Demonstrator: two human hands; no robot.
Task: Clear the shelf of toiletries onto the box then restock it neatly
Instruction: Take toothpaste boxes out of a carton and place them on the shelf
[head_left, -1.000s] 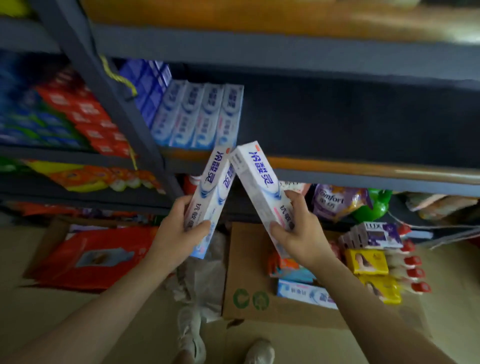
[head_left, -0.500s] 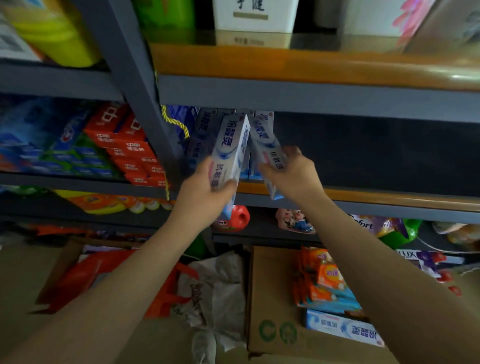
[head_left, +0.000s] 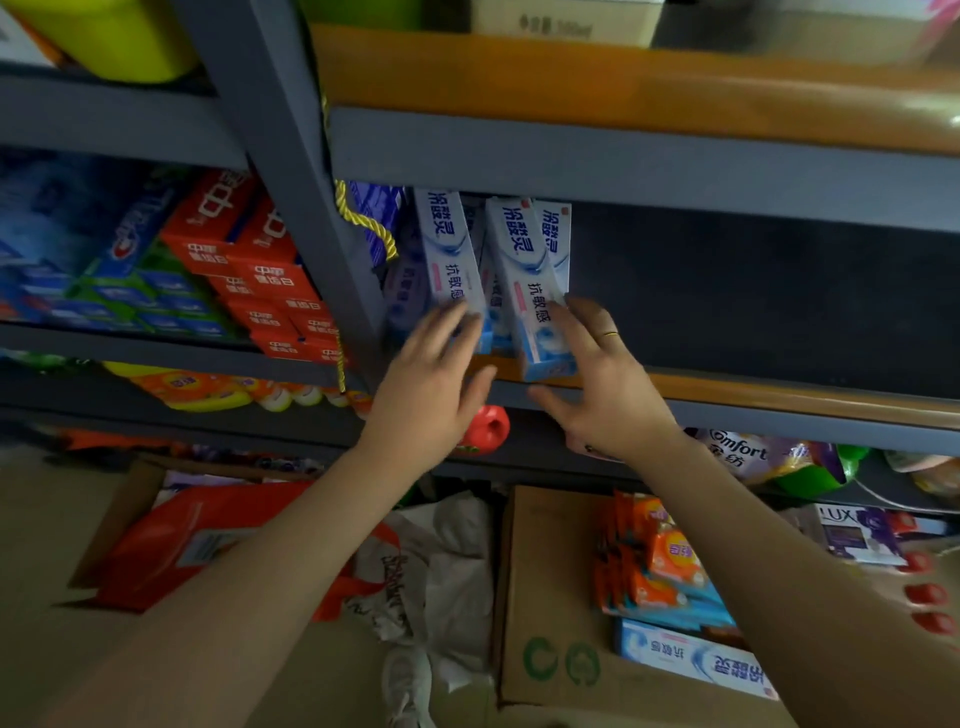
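**Toothpaste boxes go onto the shelf**

Two white-and-blue toothpaste cartons lie on the grey metal shelf with its orange board edge (head_left: 727, 387), at its left end beside the upright post. The left hand (head_left: 431, 384) has its fingers straight against the left carton (head_left: 449, 254); the right hand (head_left: 597, 379) — a gold ring on one finger — is spread, fingertips touching the right carton (head_left: 522, 280), which overhangs the shelf edge. Below, the brown cardboard box (head_left: 550, 597) on the floor carries orange packets (head_left: 654, 561) and one more toothpaste carton (head_left: 696, 657).
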